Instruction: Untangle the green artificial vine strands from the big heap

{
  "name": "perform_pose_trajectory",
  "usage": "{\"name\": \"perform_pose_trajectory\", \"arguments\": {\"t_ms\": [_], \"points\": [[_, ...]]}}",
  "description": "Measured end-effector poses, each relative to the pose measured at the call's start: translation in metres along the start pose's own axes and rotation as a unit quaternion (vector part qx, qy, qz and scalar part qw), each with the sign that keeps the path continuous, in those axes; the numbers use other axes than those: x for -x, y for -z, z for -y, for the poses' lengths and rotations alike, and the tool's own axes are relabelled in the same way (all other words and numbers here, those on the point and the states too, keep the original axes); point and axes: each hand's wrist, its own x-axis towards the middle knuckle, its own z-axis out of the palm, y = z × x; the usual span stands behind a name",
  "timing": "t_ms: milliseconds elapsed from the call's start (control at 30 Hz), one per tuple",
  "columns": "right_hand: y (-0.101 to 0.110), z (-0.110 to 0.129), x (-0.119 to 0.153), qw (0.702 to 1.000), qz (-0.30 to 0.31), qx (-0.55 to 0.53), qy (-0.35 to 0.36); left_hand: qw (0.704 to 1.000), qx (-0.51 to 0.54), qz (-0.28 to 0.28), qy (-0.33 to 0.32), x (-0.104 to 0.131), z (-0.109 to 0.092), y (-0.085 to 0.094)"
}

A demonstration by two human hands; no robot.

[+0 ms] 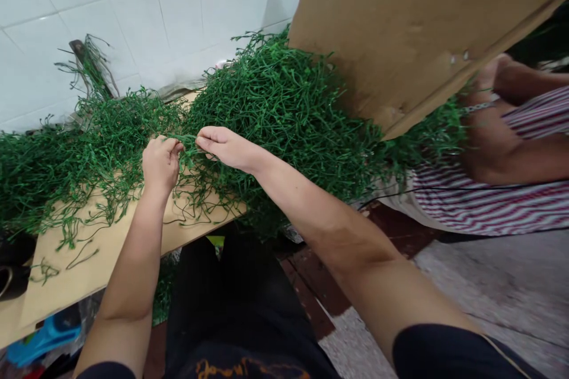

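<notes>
Above the board, my left hand [162, 160] is closed, its fingers pinching a thin green plastic stem [187, 138]. My right hand [224, 145] pinches the same stem, or a small bunch of them, a short way to the right. The fingertips hide how many stems there are. Just behind my right hand rises a big heap of green artificial plant stems [284, 100] with small buds at their tips. A looser pile of the same stems [120, 124] spreads out behind my left hand.
Stray stems lie on a tan board [106, 249]. A large cardboard sheet [413, 29] leans over the heap at the right. Beyond it sits another person in a striped garment [489, 189], with an arm near the stems. A white tiled wall [133, 18] stands behind. A blue plastic thing [47, 337] is under the board.
</notes>
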Motion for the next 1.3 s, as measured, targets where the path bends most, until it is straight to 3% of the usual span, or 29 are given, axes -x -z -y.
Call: {"name": "perform_pose_trajectory", "arguments": {"t_ms": [167, 300, 367, 433, 500, 533, 633, 733, 900, 967, 1100, 1167, 1300], "points": [[-0.006, -0.002, 0.012, 0.997, -0.003, 0.073, 0.034, 0.994, -0.105, 0.003, 0.004, -0.006, 0.0, 0.001], [-0.01, -0.003, 0.018, 0.993, -0.04, 0.101, 0.037, 0.995, -0.102, 0.001, -0.012, -0.016, -0.008, -0.01], [-0.009, 0.0, 0.025, 0.991, -0.062, 0.113, 0.027, 0.995, -0.101, 0.017, -0.019, -0.022, -0.002, -0.014], [-0.005, 0.004, 0.037, 0.992, -0.053, 0.112, 0.03, 0.991, -0.122, 0.035, 0.047, -0.026, 0.014, -0.013], [0.004, 0.007, 0.05, 0.993, -0.019, 0.099, 0.053, 0.969, -0.154, 0.042, 0.188, -0.027, 0.035, -0.005], [0.01, 0.006, 0.055, 0.994, -0.012, 0.09, 0.063, 0.961, -0.162, 0.039, 0.223, -0.026, 0.045, 0.0], [0.026, -0.001, 0.06, 0.994, -0.073, 0.064, 0.05, 0.97, -0.13, 0.032, 0.203, -0.022, 0.057, 0.009], [0.031, -0.007, 0.05, 0.992, -0.104, 0.064, 0.041, 0.987, -0.045, 0.049, 0.148, -0.023, 0.048, 0.002], [0.021, -0.006, 0.035, 0.989, -0.11, 0.087, 0.042, 0.982, 0.069, 0.063, 0.165, -0.021, 0.027, -0.016], [0.019, -0.01, 0.033, 0.991, -0.1, 0.089, 0.025, 0.964, 0.186, 0.079, 0.175, -0.015, 0.014, -0.016], [0.016, -0.02, 0.027, 0.983, -0.139, 0.121, 0.026, 0.885, 0.398, 0.177, 0.164, -0.001, -0.021, -0.01], [0.014, -0.023, 0.024, 0.974, -0.171, 0.14, 0.039, 0.875, 0.415, 0.201, 0.147, 0.002, -0.035, -0.01], [0.012, -0.026, 0.018, 0.975, -0.182, 0.126, 0.024, 0.92, 0.323, 0.17, 0.141, 0.004, -0.044, -0.014]]}}
